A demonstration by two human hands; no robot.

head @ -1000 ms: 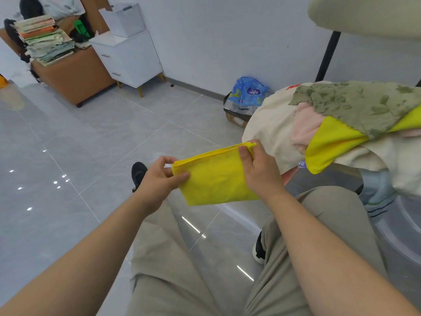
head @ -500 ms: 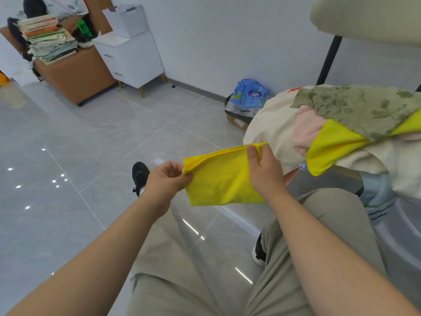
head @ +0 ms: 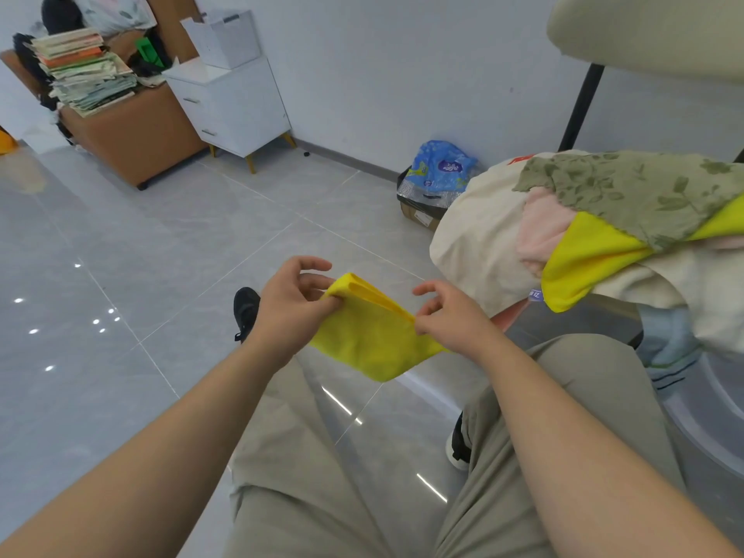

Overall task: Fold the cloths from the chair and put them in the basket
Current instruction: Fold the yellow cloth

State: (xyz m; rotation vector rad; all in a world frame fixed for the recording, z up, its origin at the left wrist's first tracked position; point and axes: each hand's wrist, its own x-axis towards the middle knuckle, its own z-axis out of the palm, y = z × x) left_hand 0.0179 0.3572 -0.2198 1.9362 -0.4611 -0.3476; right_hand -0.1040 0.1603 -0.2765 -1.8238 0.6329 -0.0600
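Narrower now, yellow cloth (head: pixel 370 348) hangs pinched by left hand (head: pixel 288 316) and right hand (head: pixel 453 322) above grey tiles (head: pixel 169 243).

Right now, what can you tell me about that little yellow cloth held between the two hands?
The yellow cloth is bright, plain and soft-looking, like a fuzzy cleaning cloth. It is folded small, and several layers show along its top edge. It hangs in mid-air, resting on nothing, with the top edge sloping down from left to right and one lower corner drooping. The left hand pinches its upper left corner and the right hand pinches its right end. Nothing else touches it.
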